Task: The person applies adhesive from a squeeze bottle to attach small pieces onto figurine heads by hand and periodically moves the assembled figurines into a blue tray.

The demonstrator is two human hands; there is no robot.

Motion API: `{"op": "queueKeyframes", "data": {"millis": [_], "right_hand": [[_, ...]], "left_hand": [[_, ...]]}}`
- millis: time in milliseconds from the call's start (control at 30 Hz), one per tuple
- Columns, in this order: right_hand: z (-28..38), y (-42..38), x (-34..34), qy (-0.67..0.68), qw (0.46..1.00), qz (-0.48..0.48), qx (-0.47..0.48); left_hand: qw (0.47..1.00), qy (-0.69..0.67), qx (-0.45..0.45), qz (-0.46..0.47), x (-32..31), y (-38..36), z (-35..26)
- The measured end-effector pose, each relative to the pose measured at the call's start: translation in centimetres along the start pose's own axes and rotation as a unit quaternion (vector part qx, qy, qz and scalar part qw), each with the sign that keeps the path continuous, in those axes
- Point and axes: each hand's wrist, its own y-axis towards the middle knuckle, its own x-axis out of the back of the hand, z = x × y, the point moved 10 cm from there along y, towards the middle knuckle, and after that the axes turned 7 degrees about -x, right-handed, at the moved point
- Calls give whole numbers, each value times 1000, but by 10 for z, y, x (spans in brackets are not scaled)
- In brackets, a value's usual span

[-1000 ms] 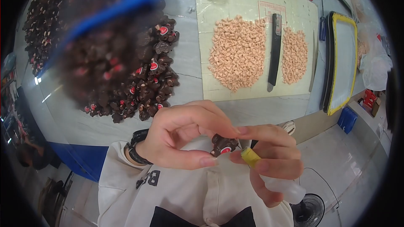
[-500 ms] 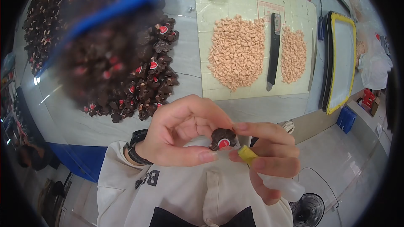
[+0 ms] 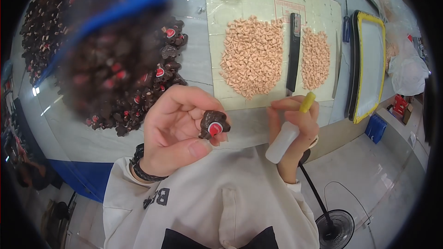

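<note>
My left hand, palm up, pinches a small dark-brown molded figure between thumb and fingers; a round red-and-white disc on it faces up. My right hand grips a small translucent white squeeze bottle with a yellow top. The yellow top points up and away, and the bottle's body slants down towards my apron. Both hands are above the table's near edge, apart from each other. Behind my right hand lie small peach-colored pieces, spread on a pale mat.
Many brown figures cover the table's left side, partly behind a blurred blue-edged object. A black utility knife separates the peach piles. Right of the mat are a blue-handled screwdriver and a yellow-rimmed frame. A fan stands below.
My right hand has drawn away from the brown figure, up and to the right, and the bottle has turned in its grip. My left hand has shifted left and slightly up with the figure.
</note>
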Motion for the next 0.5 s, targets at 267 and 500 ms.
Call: {"op": "queueKeyframes", "data": {"millis": [267,500], "right_hand": [[0,-2,-26,-51,997,50,-15],[-2,-4,-24,-36,999,32,-13]], "left_hand": [[1000,19,-13,19,-2,1,2],[998,54,21,21,-3,0,6]]}}
